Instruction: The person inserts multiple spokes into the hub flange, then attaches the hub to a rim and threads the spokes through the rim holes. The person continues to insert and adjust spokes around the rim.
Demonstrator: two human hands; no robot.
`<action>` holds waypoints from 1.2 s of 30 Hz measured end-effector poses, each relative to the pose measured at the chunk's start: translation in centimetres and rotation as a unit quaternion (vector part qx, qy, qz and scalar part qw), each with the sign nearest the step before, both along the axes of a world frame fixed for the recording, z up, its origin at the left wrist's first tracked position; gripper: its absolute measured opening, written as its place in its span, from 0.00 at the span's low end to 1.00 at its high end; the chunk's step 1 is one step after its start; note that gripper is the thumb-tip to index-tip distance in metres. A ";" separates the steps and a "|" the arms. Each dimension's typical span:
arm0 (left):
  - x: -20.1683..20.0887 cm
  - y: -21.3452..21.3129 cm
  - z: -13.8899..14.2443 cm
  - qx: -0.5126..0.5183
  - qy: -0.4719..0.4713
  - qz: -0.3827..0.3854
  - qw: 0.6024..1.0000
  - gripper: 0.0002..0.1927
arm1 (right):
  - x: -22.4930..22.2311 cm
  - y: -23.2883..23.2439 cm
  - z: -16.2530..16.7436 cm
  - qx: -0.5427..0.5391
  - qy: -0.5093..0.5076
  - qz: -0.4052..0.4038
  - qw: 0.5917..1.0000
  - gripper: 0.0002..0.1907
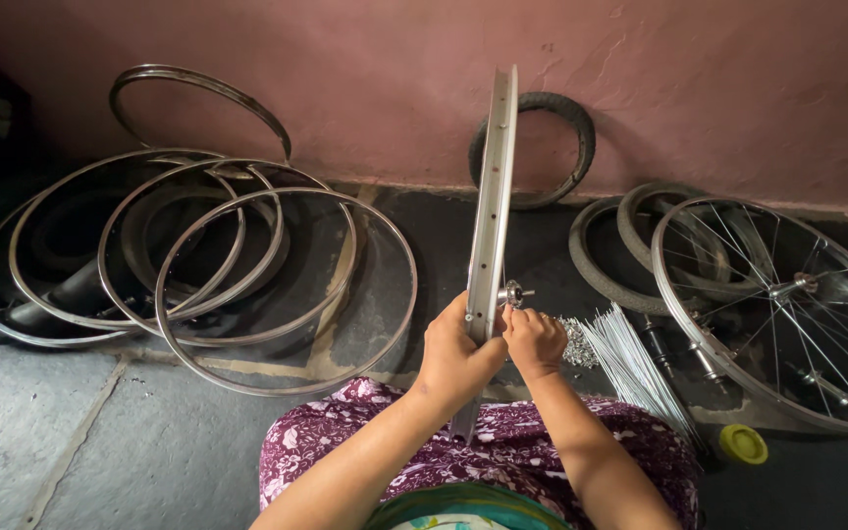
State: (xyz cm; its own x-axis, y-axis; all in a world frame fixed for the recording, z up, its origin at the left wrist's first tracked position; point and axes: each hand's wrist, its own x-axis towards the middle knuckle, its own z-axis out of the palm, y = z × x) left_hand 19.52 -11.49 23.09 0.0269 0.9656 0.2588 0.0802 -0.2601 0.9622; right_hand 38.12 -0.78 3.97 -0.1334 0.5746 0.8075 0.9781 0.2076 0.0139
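Rim [492, 206], bare and upright over the lap, is gripped by the left hand [453, 355] while the right hand's fingers [522, 319] are pinched at the hub [514, 292], lacing judged barely begun, with loose spokes [635, 368], empty rims [247, 265] and a finished wheel [787, 304] lying on the floor [71, 442].

rim [493, 196]: shiny metal | spokes [635, 368]: bright metal | wall [718, 88]: rough plaster
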 end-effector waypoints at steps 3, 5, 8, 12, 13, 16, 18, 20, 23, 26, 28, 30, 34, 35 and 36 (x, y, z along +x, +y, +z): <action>0.3 0.1 0.3 -0.019 0.007 0.008 1.000 0.17 | 0.3 0.1 0.2 0.022 -0.004 0.001 1.000 0.16; 0.4 0.3 0.5 -0.023 0.004 0.005 1.000 0.16 | 0.5 0.2 0.5 0.027 -0.007 0.003 1.000 0.16; 0.6 0.9 0.5 -0.008 0.010 0.012 1.000 0.17 | 0.9 0.2 0.8 0.043 0.001 0.008 0.999 0.14; 1.0 1.7 0.1 0.020 0.011 0.010 1.000 0.18 | 0.7 0.5 1.1 0.034 0.058 0.044 0.997 0.08; 1.1 2.0 -0.1 0.021 0.014 0.008 1.000 0.17 | 0.4 0.6 1.1 0.012 0.092 0.029 0.995 0.08; 1.4 4.4 -0.1 0.038 0.012 -0.004 0.999 0.15 | -0.5 0.7 0.9 -0.064 0.178 -0.023 0.982 0.07; 1.4 7.3 0.4 0.070 0.001 -0.018 0.997 0.15 | -1.1 0.5 0.6 -0.128 0.215 -0.065 0.966 0.07; 1.6 10.5 1.1 0.076 0.010 -0.027 0.997 0.17 | -1.6 -0.2 0.2 -0.203 0.249 -0.071 0.944 0.07; 1.6 14.1 1.5 0.195 0.089 0.075 0.974 0.27 | -2.1 -1.3 -0.4 -0.294 0.419 0.032 0.858 0.08; 1.6 14.1 -0.4 0.314 0.106 0.129 0.935 0.33 | -2.5 -1.8 -0.7 -0.326 0.532 0.093 0.776 0.09; 1.5 12.0 -3.1 0.284 0.079 0.104 0.950 0.28 | -2.4 -1.7 -0.7 -0.345 0.583 0.113 0.727 0.11; 1.2 9.8 -6.0 0.269 0.100 0.088 0.954 0.26 | -2.1 -1.8 -0.4 -0.371 0.639 0.143 0.659 0.13; 1.0 7.6 -9.4 0.052 0.044 -0.004 0.998 0.11 | -1.1 -2.2 0.5 -0.437 0.668 0.164 0.580 0.17; 0.9 7.5 -9.5 0.082 0.024 -0.016 0.996 0.10 | -0.8 -2.5 0.9 -0.438 0.680 0.174 0.561 0.17; 0.9 7.4 -9.4 0.081 0.027 -0.013 0.996 0.09 | -0.6 -2.8 1.2 -0.438 0.692 0.184 0.543 0.18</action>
State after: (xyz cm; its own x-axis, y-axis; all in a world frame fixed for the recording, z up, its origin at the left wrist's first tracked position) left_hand 20.46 -4.10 13.68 0.0693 0.9097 0.4094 0.1217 -0.4150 0.9016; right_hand 37.52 -3.61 5.22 0.0174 0.9592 -0.2822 -0.1835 -0.2744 -0.9439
